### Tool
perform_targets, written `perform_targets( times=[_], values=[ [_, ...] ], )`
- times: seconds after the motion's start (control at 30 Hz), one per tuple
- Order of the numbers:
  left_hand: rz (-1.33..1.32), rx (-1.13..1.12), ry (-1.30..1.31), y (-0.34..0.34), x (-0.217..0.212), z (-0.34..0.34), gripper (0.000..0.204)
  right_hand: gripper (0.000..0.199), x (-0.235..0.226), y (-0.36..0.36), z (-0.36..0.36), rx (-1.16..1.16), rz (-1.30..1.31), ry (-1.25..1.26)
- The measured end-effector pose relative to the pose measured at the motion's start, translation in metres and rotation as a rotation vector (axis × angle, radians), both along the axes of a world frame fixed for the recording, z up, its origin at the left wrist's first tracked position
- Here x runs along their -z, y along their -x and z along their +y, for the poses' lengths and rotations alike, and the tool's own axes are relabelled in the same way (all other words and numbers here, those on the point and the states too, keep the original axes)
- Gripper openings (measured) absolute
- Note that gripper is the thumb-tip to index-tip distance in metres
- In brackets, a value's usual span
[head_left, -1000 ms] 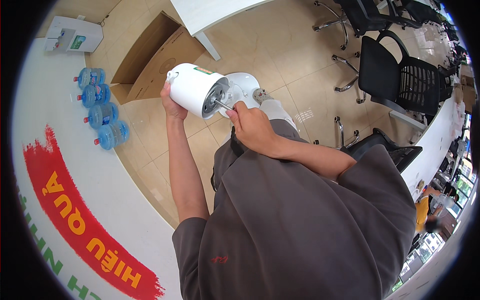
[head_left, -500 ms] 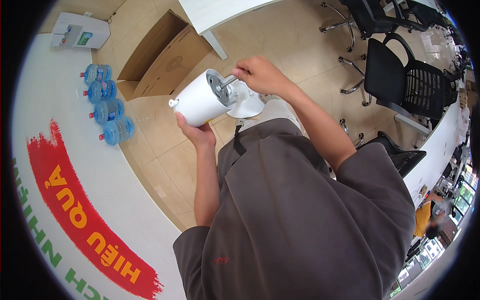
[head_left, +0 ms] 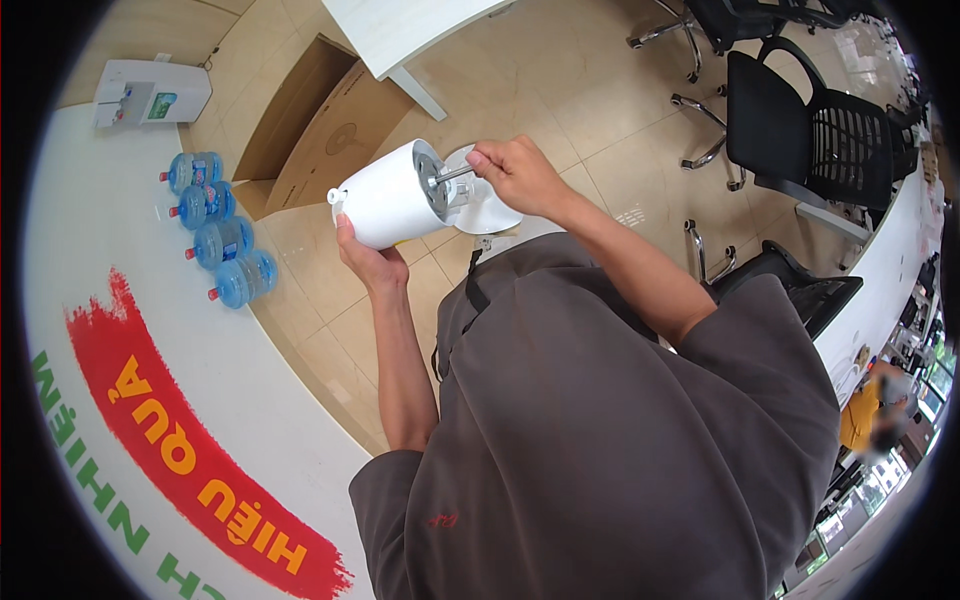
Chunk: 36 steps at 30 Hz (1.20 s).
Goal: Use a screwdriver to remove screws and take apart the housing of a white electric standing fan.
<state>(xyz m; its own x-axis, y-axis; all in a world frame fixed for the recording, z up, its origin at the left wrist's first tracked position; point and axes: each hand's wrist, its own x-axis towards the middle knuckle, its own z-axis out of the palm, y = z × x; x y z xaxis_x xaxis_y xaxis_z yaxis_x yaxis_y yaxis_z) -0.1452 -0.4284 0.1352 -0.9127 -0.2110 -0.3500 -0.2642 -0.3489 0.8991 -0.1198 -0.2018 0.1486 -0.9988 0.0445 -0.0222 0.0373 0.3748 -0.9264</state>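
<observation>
In the head view, the left hand cups the closed end of a white cylindrical housing, thumb against its side and the other fingers partly hidden beneath. The housing is tilted above the tiled floor, in front of the person, its grey end face turned rightward. The right hand pinches a thin metal shaft projecting from that face, thumb and fingers closed on its outer end. A white round base shows just behind.

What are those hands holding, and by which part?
The left hand holds the white cylinder by its near side, toward the end away from the metal rod; the right hand grips the rod's outer end.
</observation>
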Motion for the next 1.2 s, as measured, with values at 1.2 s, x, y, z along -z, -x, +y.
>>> perform_targets(
  times=[1.2],
  values=[
    [-0.215,-0.591,0.208,-0.132,0.141,-0.032,0.046,0.041,0.089,0.169,0.253,-0.113,0.04,-0.275]
  ],
)
